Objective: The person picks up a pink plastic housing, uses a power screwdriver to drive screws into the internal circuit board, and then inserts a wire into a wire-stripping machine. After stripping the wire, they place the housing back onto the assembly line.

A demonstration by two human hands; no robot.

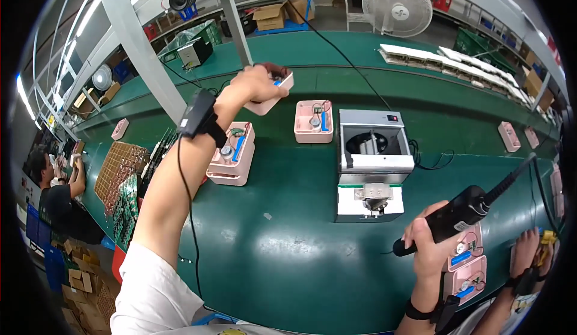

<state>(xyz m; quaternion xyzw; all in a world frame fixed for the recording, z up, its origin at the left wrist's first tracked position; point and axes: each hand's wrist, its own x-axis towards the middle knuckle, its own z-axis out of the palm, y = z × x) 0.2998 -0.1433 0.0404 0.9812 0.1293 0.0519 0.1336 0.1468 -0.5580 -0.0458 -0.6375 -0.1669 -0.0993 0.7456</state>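
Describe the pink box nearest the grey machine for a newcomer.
Find the grey machine on the green table. Just left of it sits an open pink box. Unlike the pink boxes farther left, it is neither stacked nor held by the left hand.

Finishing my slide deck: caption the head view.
Left hand gripping a pink case, right hand holding a black corded tool, over a green bench.

Bench (288, 239) free btwn obst's: pink stack (239, 170) L, grey machine (368, 177) R.
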